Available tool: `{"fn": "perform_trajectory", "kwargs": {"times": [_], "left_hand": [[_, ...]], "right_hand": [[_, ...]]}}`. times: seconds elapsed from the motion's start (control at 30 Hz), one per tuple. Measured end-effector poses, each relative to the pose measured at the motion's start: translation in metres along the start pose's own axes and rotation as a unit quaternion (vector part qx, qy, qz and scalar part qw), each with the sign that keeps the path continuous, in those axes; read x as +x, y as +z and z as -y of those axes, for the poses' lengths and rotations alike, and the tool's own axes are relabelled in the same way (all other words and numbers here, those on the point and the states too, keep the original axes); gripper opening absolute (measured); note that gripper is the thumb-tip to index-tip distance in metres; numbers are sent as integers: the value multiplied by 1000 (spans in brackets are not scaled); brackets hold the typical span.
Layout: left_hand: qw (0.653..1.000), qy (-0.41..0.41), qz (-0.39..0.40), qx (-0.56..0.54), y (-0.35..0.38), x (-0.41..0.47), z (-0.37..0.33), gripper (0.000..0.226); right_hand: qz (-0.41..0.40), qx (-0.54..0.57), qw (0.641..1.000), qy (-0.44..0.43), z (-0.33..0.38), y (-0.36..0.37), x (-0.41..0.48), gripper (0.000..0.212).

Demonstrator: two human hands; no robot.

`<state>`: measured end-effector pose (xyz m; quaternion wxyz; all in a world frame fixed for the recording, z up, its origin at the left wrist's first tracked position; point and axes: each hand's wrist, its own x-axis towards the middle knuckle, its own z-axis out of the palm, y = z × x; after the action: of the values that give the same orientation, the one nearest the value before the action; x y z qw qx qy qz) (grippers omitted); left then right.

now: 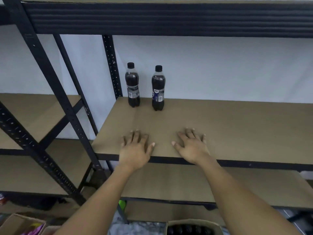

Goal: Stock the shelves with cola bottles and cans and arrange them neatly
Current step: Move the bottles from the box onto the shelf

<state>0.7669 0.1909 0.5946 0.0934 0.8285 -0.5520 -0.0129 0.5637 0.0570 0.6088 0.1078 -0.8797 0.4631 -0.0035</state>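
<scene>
Two dark cola bottles with black caps stand upright at the back left of the brown shelf board point(228, 129): the left bottle point(132, 85) and the right bottle point(157, 89), a small gap between them. My left hand point(136, 148) lies flat near the shelf's front edge, fingers spread and holding nothing. My right hand point(192, 146) lies flat beside it, also with nothing in it. Both hands are well in front of the bottles.
A cardboard box point(191, 227) with dark bottle tops stands on the floor below. More boxes point(22, 224) sit at the bottom left. Black metal uprights point(112, 65) frame the shelf; a neighbouring rack point(33, 116) stands to the left. Another shelf beam point(169, 19) runs overhead.
</scene>
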Motion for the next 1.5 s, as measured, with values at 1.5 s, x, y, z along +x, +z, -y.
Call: {"fn": "perform_trajectory", "kwargs": {"times": [1.5], "left_hand": [[889,-224,362,-168,675,-243,-109,72]], "right_hand": [[337,108,928,116,-338,644,-118,75]]}}
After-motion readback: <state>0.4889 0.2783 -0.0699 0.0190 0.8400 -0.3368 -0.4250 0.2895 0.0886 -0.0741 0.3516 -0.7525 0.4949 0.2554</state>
